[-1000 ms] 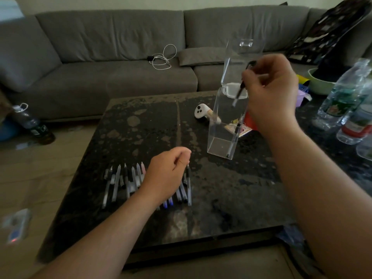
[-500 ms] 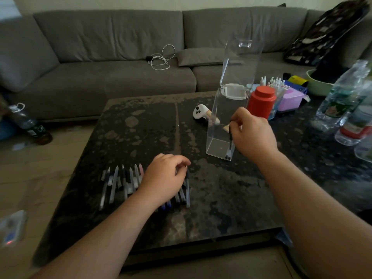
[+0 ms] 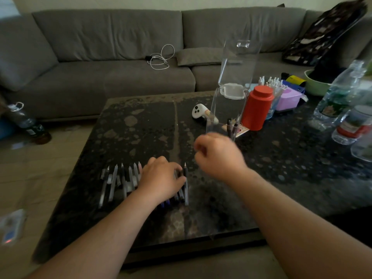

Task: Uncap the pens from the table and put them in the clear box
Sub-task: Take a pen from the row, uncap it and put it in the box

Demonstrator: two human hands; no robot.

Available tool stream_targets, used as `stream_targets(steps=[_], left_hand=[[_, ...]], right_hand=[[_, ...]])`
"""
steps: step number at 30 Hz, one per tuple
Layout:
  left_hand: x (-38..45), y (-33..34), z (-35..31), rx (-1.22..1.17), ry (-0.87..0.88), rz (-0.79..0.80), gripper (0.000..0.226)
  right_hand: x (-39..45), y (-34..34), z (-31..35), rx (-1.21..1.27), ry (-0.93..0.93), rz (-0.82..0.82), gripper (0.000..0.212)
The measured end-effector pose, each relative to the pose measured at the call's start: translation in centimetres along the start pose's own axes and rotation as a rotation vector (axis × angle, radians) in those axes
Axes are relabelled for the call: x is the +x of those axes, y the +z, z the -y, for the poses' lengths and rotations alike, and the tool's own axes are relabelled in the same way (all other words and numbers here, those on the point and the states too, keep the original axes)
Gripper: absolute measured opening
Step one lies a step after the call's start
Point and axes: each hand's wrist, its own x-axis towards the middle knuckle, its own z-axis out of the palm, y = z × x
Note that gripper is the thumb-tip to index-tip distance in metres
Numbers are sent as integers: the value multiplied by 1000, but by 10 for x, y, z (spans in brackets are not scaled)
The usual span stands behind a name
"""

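1. Reaching into the row of pens [image 3: 128, 181] risks rolling the neighbours out of line, because the left hand [image 3: 162, 179] lies over the row's right end.
2. Knocking the tall clear box [image 3: 228, 109] is possible: it stands just beyond the right hand [image 3: 218, 154], lid raised, a few pens leaning inside.
3. The left fingers [image 3: 178, 170] curl down onto a dark pen [image 3: 185, 178].
4. The right hand hovers above the surface [image 3: 281, 168], blurred, fingers curled; whether it holds anything I cannot tell.

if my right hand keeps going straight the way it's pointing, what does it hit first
Probably the rightmost pen in the row, beside the left hand. The right hand is blurred with curled fingers aimed left and down toward it, so depth is uncertain.
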Motion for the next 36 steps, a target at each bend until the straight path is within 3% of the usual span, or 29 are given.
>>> stream_targets(steps=[2, 3, 15, 18, 23, 30, 36], left_hand=[[0, 3, -1, 39, 15, -20, 40], [0, 4, 0, 44, 26, -32, 40], [0, 3, 5, 14, -2, -32, 46], [-2, 2, 3, 2, 0, -36, 39], [-4, 4, -3, 16, 10, -34, 39], [-7, 9, -6, 68, 60, -76, 38], [-8, 7, -7, 6, 172, -148, 31]], right_hand=[[-4, 18, 9, 61, 146, 318, 11], [-7, 27, 12, 57, 169, 380, 13], [-10, 34, 4, 69, 324, 552, 43], [-12, 33, 9, 10, 285, 570, 47], [-7, 28, 3, -130, 335, 544, 32], [-12, 24, -6, -153, 348, 501, 39], [-8, 16, -13, -211, 332, 470, 21]])
